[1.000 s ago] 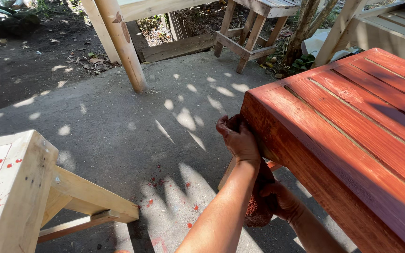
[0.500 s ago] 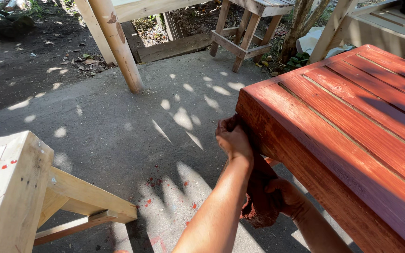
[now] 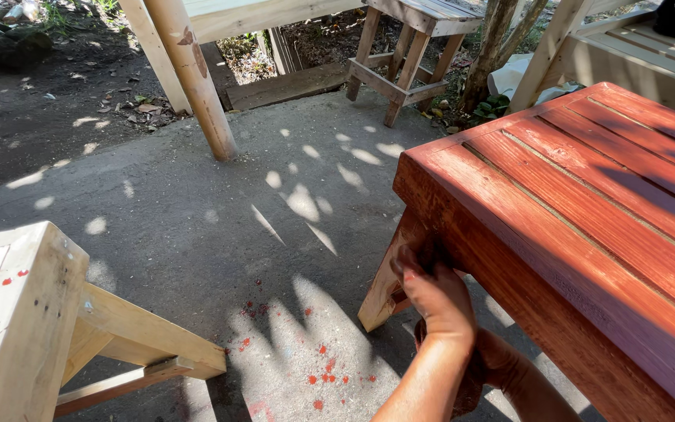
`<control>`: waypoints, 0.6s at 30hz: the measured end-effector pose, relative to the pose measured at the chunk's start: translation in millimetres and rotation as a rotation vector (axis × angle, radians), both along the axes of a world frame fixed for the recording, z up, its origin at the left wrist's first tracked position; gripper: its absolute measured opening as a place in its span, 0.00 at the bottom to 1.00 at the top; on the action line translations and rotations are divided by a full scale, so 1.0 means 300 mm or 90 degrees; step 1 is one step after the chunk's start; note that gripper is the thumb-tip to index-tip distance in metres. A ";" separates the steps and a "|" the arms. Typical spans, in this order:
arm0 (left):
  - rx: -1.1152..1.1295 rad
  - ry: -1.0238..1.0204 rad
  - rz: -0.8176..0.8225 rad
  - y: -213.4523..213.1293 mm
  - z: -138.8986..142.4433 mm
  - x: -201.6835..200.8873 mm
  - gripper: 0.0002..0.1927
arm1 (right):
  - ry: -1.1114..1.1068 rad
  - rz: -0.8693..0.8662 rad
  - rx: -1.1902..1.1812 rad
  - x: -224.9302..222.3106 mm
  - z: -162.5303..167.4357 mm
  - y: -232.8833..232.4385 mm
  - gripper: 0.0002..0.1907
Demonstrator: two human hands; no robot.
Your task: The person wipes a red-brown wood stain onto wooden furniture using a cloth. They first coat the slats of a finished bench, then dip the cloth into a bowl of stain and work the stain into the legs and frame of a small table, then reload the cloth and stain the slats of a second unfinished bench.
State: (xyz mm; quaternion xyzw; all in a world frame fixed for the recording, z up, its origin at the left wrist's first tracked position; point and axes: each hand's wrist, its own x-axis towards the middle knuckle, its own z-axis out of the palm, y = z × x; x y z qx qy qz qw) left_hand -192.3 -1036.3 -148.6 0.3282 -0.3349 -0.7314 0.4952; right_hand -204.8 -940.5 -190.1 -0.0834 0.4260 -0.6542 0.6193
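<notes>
A red-stained slatted wooden table (image 3: 587, 211) fills the right side. My left hand (image 3: 437, 295) rests against its near corner, fingers curled around the top of the table leg (image 3: 384, 293) just under the apron. My right hand (image 3: 487, 366) is lower, behind my left wrist and beneath the table's edge. It is mostly hidden, so I cannot tell whether it holds anything. Red stain marks my fingers.
An unpainted wooden bench (image 3: 25, 312) with red spatter stands at the lower left. Red drips (image 3: 322, 375) dot the concrete floor. A wooden post (image 3: 197, 86) and a bare stool (image 3: 412, 47) stand at the back, and another pale table (image 3: 642, 55) at the far right.
My left hand has slid down from the table's top corner to the top of the leg. The view has tipped so the leg now shows.
</notes>
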 end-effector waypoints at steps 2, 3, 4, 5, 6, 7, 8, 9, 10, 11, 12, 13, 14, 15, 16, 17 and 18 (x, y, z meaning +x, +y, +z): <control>-0.140 -0.236 0.017 -0.053 -0.002 -0.008 0.19 | -0.007 0.007 0.005 0.009 -0.003 0.001 0.16; -0.151 -0.271 0.012 -0.066 -0.001 -0.010 0.18 | -0.010 0.010 0.009 0.010 -0.007 0.005 0.16; -0.163 -0.306 0.006 -0.067 -0.001 -0.011 0.16 | -0.017 0.005 0.034 0.009 -0.013 0.010 0.15; -0.115 -0.174 0.020 -0.056 -0.002 -0.009 0.18 | -0.020 -0.002 0.049 0.003 -0.020 0.017 0.16; -0.066 -0.041 0.034 -0.028 -0.004 -0.006 0.19 | -0.023 -0.008 0.058 -0.006 -0.028 0.023 0.17; -0.017 0.091 0.047 0.004 -0.006 -0.005 0.21 | -0.018 -0.005 0.046 -0.016 -0.036 0.027 0.17; 0.045 0.173 0.011 0.042 -0.012 0.000 0.19 | -0.015 -0.006 0.033 -0.027 -0.045 0.033 0.18; 0.110 0.253 -0.024 0.083 -0.018 0.004 0.18 | -0.014 -0.005 0.026 -0.035 -0.048 0.035 0.19; 0.172 0.333 -0.058 0.107 -0.023 0.003 0.17 | -0.015 -0.003 0.022 -0.039 -0.051 0.038 0.19; 0.082 0.276 -0.024 0.110 -0.028 -0.002 0.17 | -0.016 0.000 0.019 -0.042 -0.050 0.035 0.20; -0.007 0.220 0.009 0.097 -0.028 -0.013 0.17 | -0.016 0.002 0.019 -0.043 -0.054 0.037 0.21; -0.095 0.162 0.046 0.073 -0.027 -0.021 0.17 | -0.020 0.002 0.027 -0.040 -0.054 0.034 0.22; -0.119 0.067 0.064 0.035 -0.024 -0.030 0.17 | -0.026 0.003 0.039 -0.033 -0.048 0.031 0.22; -0.141 -0.029 0.079 -0.025 -0.016 -0.042 0.18 | -0.031 0.001 0.058 -0.022 -0.042 0.027 0.23; -0.163 -0.123 0.093 -0.085 -0.005 -0.051 0.19 | -0.034 -0.004 0.066 -0.020 -0.031 0.017 0.24; -0.187 -0.148 0.074 -0.137 0.014 -0.050 0.16 | -0.032 -0.011 0.072 -0.018 -0.022 0.010 0.25; -0.210 -0.177 0.055 -0.182 0.023 -0.043 0.12 | -0.033 -0.015 0.068 -0.014 -0.016 0.003 0.29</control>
